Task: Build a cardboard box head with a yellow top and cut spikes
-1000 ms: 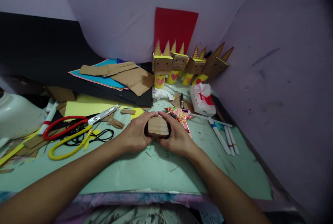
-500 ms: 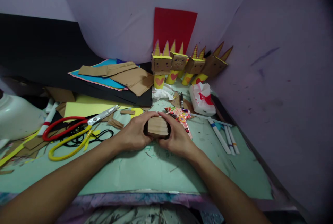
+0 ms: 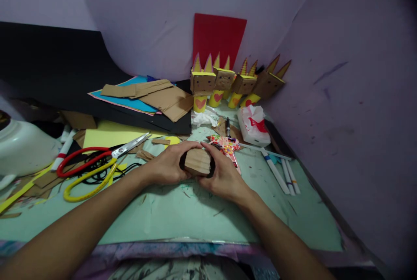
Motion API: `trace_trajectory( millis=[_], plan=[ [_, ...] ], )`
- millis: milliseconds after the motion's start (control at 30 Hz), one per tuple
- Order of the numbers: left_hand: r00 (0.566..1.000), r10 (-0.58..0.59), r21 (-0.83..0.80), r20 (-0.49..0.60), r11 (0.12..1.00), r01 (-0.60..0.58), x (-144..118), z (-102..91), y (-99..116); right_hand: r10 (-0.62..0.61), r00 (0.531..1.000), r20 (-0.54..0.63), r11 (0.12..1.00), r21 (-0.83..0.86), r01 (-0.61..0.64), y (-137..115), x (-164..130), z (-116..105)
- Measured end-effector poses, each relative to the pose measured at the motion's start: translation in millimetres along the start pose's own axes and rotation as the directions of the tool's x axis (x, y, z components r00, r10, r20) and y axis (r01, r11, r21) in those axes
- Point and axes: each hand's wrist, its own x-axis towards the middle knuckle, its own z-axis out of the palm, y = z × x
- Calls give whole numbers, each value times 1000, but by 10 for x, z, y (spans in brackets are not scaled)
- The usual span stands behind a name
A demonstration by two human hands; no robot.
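Between my two hands is a small brown cardboard box, its ridged top face turned up toward me and dark gaps along its sides. My left hand wraps the box's left side. On the opposite side my right hand is closed round it, and both thumbs meet near its far edge. The fingers underneath are hidden. Just beyond my right hand lies a floral-patterned glue gun, partly covered. Large scissors with red and yellow handles rest left of my left hand, over tangled black cord.
Several cardboard figures with pointed horns stand at the back. A tissue pack and white markers lie to the right. Cardboard strips sit on coloured paper at the back left, and a white jug is at the left edge.
The box has tilted and turned slightly between my hands, which keep their hold. The whole view has shifted a little; the things on the table stay in place.
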Motion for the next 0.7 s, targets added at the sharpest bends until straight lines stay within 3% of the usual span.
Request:
trace_trajectory(
  millis=[67,133,233,300,367,500,700],
  plan=[
    [996,-89,-104,-5,991,88,4,-38,20,39,999,7,992,118,-40,-5,1,-21],
    [974,-225,-322,-4,923,212,4,-74,47,115,993,6,936,336,-110,-24,10,-41],
    [920,-392,-594,9,738,320,7,-88,80,244,968,56,718,661,-219,-69,35,-54],
    [896,-444,-653,10,676,342,15,-65,89,312,944,110,595,752,-284,-93,51,-47],
    [886,-463,-676,32,643,360,28,-27,89,366,918,151,535,773,-340,-104,61,-32],
    [886,-462,-676,39,640,364,49,24,88,413,897,157,502,783,-368,-109,67,-12],
    [883,-467,-656,34,656,373,29,19,134,404,902,156,570,728,-381,-144,63,-37]
  ],
)
